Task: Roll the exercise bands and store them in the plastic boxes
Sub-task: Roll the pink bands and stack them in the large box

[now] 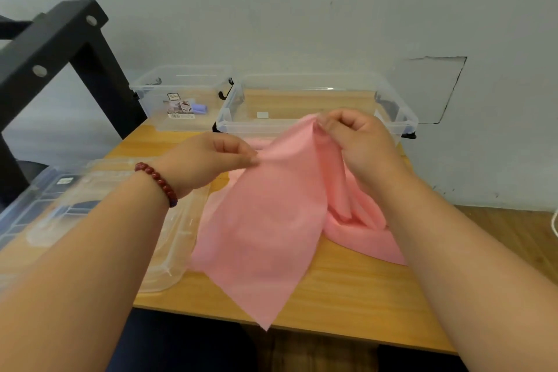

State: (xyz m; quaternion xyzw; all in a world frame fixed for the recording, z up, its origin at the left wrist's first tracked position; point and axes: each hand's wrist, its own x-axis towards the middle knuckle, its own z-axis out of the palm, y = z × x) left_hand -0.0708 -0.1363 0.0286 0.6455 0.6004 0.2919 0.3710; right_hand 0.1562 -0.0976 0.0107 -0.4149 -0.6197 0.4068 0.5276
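Observation:
A pink exercise band point(265, 220) hangs unrolled above the wooden table point(347, 299); its lower corner drops past the front edge and the rest lies bunched at the right. My left hand point(208, 160) pinches the band's upper left edge. My right hand point(353, 136) pinches its top edge, a little higher and further back. Two clear plastic boxes stand at the back: a small one point(181, 96) holding a rolled purple band point(199, 108), and a larger one point(314, 112) right behind my hands.
Clear plastic lids point(99, 220) lie on the table's left side under my left forearm. A black metal frame point(54, 48) rises at the far left. The grey wall stands right behind the boxes. A white cable point(554, 220) shows at the right edge.

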